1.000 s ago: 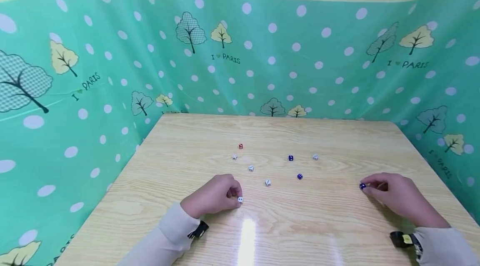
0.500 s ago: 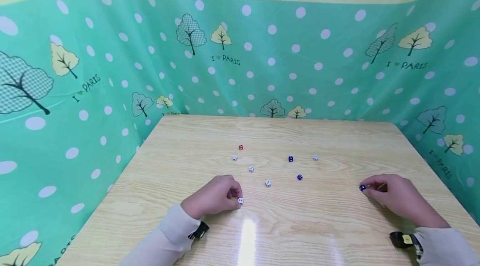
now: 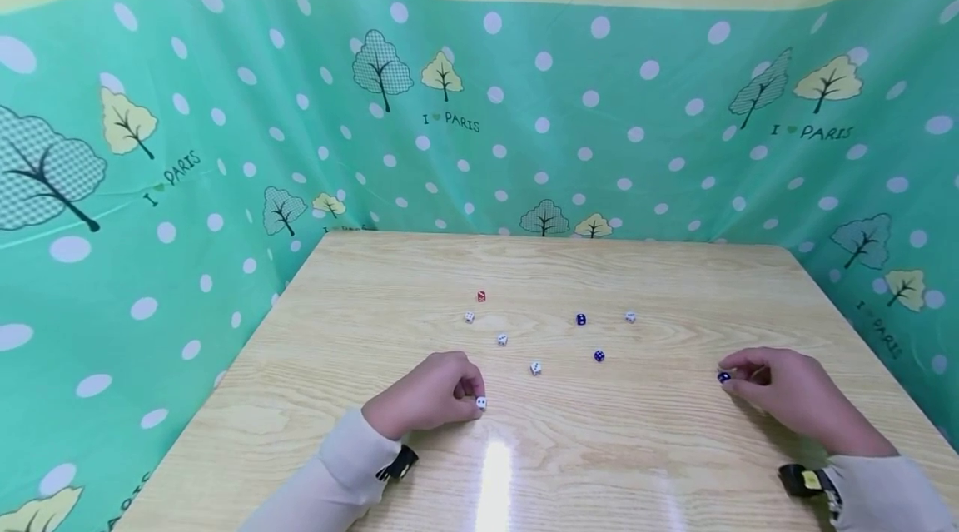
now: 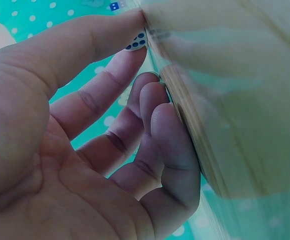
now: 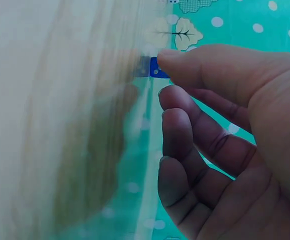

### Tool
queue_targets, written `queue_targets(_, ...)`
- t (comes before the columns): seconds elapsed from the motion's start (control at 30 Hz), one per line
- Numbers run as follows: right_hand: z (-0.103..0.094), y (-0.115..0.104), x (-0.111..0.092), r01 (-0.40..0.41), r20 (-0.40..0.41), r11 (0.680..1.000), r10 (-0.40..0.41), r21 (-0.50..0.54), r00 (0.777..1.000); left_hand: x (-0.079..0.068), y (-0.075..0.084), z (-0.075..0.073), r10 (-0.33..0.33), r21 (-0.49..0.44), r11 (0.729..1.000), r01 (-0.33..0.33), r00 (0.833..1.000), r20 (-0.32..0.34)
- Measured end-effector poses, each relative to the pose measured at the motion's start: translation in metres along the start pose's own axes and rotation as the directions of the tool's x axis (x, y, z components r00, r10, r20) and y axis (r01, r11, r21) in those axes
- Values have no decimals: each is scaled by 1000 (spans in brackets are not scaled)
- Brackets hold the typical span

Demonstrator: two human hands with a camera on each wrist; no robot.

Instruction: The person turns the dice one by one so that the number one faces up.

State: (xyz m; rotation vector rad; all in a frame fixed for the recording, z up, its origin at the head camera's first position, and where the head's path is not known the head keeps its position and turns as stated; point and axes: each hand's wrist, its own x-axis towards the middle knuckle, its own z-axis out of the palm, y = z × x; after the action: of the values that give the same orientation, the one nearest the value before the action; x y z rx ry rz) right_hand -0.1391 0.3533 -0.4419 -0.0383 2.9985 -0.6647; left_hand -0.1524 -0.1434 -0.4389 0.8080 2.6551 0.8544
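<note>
My left hand (image 3: pixel 430 395) rests low on the wooden table and pinches a white die (image 3: pixel 481 403) between thumb and forefinger. In the left wrist view that white die (image 4: pixel 137 42) shows dark pips, with the other fingers curled below it beside the tabletop. Far to the right, my right hand (image 3: pixel 787 390) holds a blue die (image 3: pixel 723 377) at its thumb and fingertips. The right wrist view has the blue die (image 5: pixel 157 68) down at the table surface, partly covered by the thumb; the remaining fingers bend loosely beneath.
Between and beyond the hands lie a red die (image 3: pixel 482 296), several white dice, one of them a white die (image 3: pixel 535 368) nearest my left hand, and two blue dice, including a blue die (image 3: pixel 599 356). A green dotted curtain (image 3: pixel 494 132) hangs behind the table (image 3: pixel 390 266).
Both hands stay where they were, each with its die. The whole head view has shifted down very slightly.
</note>
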Motion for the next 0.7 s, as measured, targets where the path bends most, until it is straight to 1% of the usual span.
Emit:
queue_targets(0.13, -1, -9, -1, 40, -26, 999, -40, -8, 999, 0, 1, -1, -7, -7, 1000, 7, 1000, 4)
queue_targets(0.23, 2, -20, 0, 98, -35, 995, -98, -3, 995, -1, 1, -1, -8, -14, 1000, 8, 1000, 9)
queue_targets(0.3, 5, -29, 2, 138, -36, 990, -139, -5, 990, -2, 1, 0, 1, -13, 1000, -1, 1000, 7)
queue_targets(0.43, 10, -46, 9, 226, -41, 974, -227, -31, 973, -1, 1, 1, 19, -2, 1000, -19, 1000, -4)
queue_targets(0.6, 14, -69, 21, 277, -18, 960, -278, -42, 960, -1, 2, 0, 17, -1, 1000, -17, 1000, -5)
queue_targets(0.7, 19, -82, 28, 293, -5, 956, -293, -25, 956, -2, 2, -1, 14, -7, 1000, -14, 1000, -4)
